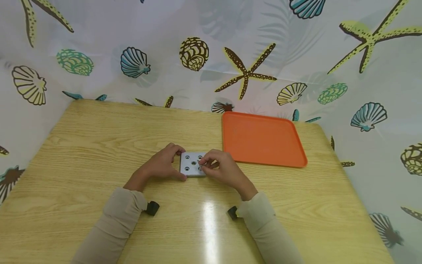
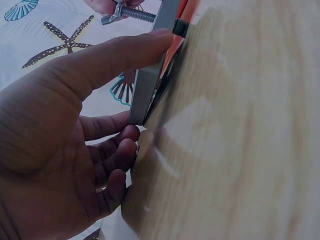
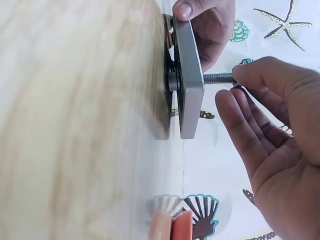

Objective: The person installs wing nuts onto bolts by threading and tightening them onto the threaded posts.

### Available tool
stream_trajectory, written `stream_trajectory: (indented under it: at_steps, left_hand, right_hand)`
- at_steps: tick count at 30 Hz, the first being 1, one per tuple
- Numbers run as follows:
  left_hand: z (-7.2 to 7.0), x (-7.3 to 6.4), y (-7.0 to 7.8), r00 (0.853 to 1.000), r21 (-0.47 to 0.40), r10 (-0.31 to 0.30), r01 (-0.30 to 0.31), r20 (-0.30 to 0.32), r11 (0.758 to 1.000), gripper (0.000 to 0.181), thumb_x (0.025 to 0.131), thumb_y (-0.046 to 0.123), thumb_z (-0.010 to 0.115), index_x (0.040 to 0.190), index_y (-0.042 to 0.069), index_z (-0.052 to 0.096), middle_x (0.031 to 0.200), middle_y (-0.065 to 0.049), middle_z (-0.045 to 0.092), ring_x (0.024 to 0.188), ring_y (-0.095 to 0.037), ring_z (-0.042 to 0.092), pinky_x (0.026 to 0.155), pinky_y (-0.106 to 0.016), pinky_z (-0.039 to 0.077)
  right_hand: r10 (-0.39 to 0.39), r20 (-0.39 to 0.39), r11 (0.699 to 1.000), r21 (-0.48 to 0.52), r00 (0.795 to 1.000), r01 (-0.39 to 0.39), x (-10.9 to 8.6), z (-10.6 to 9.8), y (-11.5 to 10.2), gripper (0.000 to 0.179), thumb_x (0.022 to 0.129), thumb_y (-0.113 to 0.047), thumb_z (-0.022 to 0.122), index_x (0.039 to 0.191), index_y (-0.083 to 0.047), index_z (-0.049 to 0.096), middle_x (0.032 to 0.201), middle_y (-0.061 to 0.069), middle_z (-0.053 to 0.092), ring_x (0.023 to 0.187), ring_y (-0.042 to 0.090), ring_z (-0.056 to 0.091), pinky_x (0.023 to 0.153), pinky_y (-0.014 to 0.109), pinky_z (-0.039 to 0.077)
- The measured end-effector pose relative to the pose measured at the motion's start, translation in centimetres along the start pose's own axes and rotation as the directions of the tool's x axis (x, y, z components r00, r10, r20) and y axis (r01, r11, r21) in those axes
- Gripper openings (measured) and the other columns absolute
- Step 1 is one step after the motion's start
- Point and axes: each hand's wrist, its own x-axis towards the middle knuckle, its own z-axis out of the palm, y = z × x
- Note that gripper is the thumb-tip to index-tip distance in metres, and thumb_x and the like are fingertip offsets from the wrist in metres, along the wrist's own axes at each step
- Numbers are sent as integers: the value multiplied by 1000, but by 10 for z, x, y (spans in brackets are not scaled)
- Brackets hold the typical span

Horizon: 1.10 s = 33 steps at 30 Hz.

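A flat grey metal plate [image 1: 193,157] with several round holes lies level, close over the wooden table. My left hand [image 1: 161,164] holds its left side, thumb on the near edge and fingers at the far edge. Above the plate's right part, my right hand [image 1: 225,169] pinches the head of a wing bolt [image 2: 137,14] between thumb and fingers. The bolt's threaded shank [image 3: 218,78] stands upright out of the plate's top face. Short round stubs [image 3: 173,81] show between the plate's underside and the table. My right fingers mostly hide the bolt's head in the head view.
An orange tray [image 1: 263,162] lies behind and to the right of the plate on the wooden table [image 1: 115,135]. A white cloth [image 1: 158,84] printed with shells and starfish hangs behind the table and along its sides.
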Motion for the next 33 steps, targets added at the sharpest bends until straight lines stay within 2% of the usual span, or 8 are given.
stream_trajectory:
  at_steps: [4,9,13,18,22,29,33]
  left_hand:
    - [0,1,0,1000,4,-2,2,2,1000,86,69,39,91,136,8,49,124,-10,50,99,-21,46,88,-36,40]
    - [0,0,0,1000,4,-14,14,5,1000,86,69,39,91,137,8,49,127,-10,50,102,-22,48,91,-38,41]
    - [0,0,0,1000,4,-19,19,6,1000,87,69,39,91,137,9,48,128,-10,50,103,-22,48,92,-38,41]
    - [1,0,-2,1000,7,-19,19,7,1000,87,68,40,92,137,9,48,126,-9,50,100,-21,47,89,-37,41]
    - [1,1,-2,1000,2,-17,17,5,1000,87,67,40,92,137,10,49,126,-9,50,103,-22,48,92,-38,41]
    - [1,1,-2,1000,-4,-8,8,1,1000,87,67,39,92,136,10,49,127,-9,50,106,-23,50,94,-40,42]
    - [0,1,-1,1000,-3,-8,8,0,1000,87,67,39,92,136,10,49,127,-9,51,105,-23,50,94,-39,43]
  right_hand:
    - [-16,36,1000,-7,999,17,-1,-4,-2,16,87,5,65,99,-1,73,100,12,70,86,16,63,74,23,58]
    - [-41,61,998,-46,997,44,0,-7,-2,17,90,4,64,102,-1,75,101,12,70,91,18,64,75,23,58]
    - [-43,62,996,-69,997,47,-1,-8,-2,15,91,0,67,104,-2,75,100,11,71,89,17,64,75,23,58]
    - [-15,59,998,-54,998,18,-1,-7,-2,13,90,-3,71,103,-3,76,102,10,71,93,19,66,78,24,58]
    - [-9,59,999,-32,998,10,-1,-6,-2,13,90,-4,71,102,-3,76,105,10,72,98,22,68,81,25,59]
    - [-40,61,998,-53,997,43,-1,-6,-3,13,90,-7,72,101,-1,75,102,12,74,94,22,72,79,25,59]
    - [-26,58,998,-61,998,29,0,-6,-3,13,89,-6,73,101,-1,75,102,12,74,93,21,72,79,23,58]
